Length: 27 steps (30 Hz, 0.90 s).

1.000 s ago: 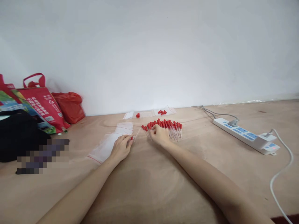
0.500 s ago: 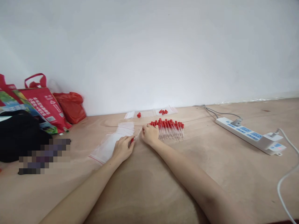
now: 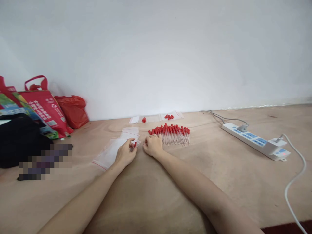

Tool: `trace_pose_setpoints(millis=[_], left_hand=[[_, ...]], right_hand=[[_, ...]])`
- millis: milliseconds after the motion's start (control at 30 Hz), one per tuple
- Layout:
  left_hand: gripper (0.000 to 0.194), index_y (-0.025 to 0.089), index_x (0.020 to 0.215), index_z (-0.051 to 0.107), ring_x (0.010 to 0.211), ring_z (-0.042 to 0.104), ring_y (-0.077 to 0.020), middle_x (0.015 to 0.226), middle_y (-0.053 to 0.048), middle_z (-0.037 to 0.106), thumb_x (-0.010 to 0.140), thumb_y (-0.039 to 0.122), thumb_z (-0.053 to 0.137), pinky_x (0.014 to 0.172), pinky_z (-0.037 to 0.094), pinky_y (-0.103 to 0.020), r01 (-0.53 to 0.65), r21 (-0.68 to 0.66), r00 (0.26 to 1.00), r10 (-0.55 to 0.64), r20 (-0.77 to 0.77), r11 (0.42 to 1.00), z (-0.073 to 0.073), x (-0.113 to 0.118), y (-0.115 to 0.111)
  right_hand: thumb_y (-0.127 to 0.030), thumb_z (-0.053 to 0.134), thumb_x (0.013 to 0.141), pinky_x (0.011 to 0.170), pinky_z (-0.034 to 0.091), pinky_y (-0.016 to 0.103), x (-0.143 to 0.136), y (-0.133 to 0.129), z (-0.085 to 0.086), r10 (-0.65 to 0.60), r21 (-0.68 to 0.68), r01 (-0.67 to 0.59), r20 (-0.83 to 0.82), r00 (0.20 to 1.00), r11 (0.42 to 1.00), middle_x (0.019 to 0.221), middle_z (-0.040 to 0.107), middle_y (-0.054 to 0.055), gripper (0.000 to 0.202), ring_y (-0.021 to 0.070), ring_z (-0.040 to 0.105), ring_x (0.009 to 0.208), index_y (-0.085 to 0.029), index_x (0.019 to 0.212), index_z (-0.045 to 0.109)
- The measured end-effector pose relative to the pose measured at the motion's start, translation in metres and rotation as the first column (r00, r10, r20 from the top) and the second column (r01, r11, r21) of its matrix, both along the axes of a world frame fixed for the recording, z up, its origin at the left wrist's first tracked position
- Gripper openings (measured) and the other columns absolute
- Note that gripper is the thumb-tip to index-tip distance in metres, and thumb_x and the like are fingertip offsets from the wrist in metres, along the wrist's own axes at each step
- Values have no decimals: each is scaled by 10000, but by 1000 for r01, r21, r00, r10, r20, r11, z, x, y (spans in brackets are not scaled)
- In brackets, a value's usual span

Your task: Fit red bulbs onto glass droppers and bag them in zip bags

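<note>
Between the thumb and fingers of my left hand (image 3: 126,152) is a small red cap (image 3: 135,144), beside the stacked clear zip bags (image 3: 109,151). My right hand (image 3: 153,145) lies on the table at the left end of a row of red-capped clear droppers (image 3: 173,133). Its fingers are curled and bent down, and whatever is under them is hidden. The two hands are a short gap apart.
Small bags with loose red caps (image 3: 169,116) lie by the wall. At the left are a red printed bag (image 3: 46,109), a red plastic bag (image 3: 73,110) and a black cloth item (image 3: 21,139). A white power strip (image 3: 253,139) with cords lies right.
My right hand has drawn slightly down and left, uncovering red caps at the row's left end. The red piece in my left hand now stands more upright, and the thin pale stem between the hands no longer shows.
</note>
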State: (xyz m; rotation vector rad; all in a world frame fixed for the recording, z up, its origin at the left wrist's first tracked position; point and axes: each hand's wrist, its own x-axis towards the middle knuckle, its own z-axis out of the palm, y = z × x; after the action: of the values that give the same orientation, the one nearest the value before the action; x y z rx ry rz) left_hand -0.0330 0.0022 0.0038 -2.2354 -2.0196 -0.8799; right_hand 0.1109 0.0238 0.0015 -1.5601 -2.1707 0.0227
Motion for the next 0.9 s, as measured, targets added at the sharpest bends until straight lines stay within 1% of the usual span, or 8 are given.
trace_pose_setpoints(millis=[133, 233, 433, 500, 567, 667, 800, 900], left_hand=[[315, 176, 1007, 510, 573, 576, -131, 737, 11, 634, 699, 238, 501, 553, 431, -227, 26, -11, 999, -26, 21, 1000, 2, 1, -1], [268, 170, 956, 542, 647, 599, -151, 754, -5, 644, 700, 238, 505, 593, 451, -243, 60, -5, 998, -59, 32, 998, 0, -1, 0], [146, 186, 828, 576, 747, 601, -173, 803, -27, 636, 714, 211, 488, 697, 469, -282, 206, 113, 979, -205, -18, 972, -3, 0, 0], [143, 183, 830, 571, 766, 592, -172, 822, -37, 624, 738, 202, 463, 719, 464, -289, 279, 158, 960, -278, -31, 947, -2, 5, -3], [139, 177, 829, 561, 766, 582, -171, 822, -43, 611, 765, 205, 441, 715, 463, -292, 344, 173, 938, -344, -29, 923, -2, 14, -9], [136, 175, 853, 545, 762, 572, -166, 819, -42, 599, 796, 214, 428, 699, 463, -288, 426, 150, 904, -428, -18, 892, -2, 27, -20], [138, 175, 883, 551, 755, 569, -157, 824, -40, 600, 808, 201, 438, 682, 458, -276, 518, 102, 854, -520, -5, 849, -3, 40, -30], [140, 174, 886, 565, 690, 567, -148, 792, -32, 603, 803, 210, 458, 633, 459, -266, 527, 75, 849, -529, 9, 847, -3, 43, -32]], right_hand=[[-209, 451, 726, 744, 245, 349, 3, -12, 4, -121, -96, 119, -20, 992, 988, 919, 612, 108, 239, 222, 497, 904, -143, 940, 535], [-178, 448, 723, 731, 239, 343, 19, -29, 4, -57, -82, 58, 16, 998, 995, 895, 616, 107, 252, 220, 502, 885, -142, 961, 522], [-182, 453, 755, 711, 244, 311, 92, -61, -7, 93, -30, -92, 21, 995, 995, 869, 612, 57, 172, 189, 476, 870, -186, 858, 591], [-192, 471, 755, 719, 259, 298, 115, -62, -10, 85, -31, -86, -15, 996, 996, 835, 608, 41, 170, 178, 474, 860, -198, 853, 610], [-268, 516, 748, 716, 277, 292, 129, -60, -12, 57, -35, -60, -68, 996, 998, 823, 604, 38, 170, 180, 476, 849, -202, 866, 618], [-342, 545, 739, 708, 300, 286, 131, -53, -15, 45, -61, -54, -144, 989, 997, 796, 601, 34, 177, 173, 488, 808, -197, 803, 622], [-294, 510, 776, 703, 297, 288, 120, -48, -18, -14, -66, 5, -140, 990, 998, 782, 602, 34, 140, 173, 495, 796, -187, 729, 586], [-279, 466, 810, 712, 275, 299, 115, -50, -19, -55, -29, 52, -115, 992, 998, 822, 605, 49, 152, 186, 496, 838, -180, 743, 560]])
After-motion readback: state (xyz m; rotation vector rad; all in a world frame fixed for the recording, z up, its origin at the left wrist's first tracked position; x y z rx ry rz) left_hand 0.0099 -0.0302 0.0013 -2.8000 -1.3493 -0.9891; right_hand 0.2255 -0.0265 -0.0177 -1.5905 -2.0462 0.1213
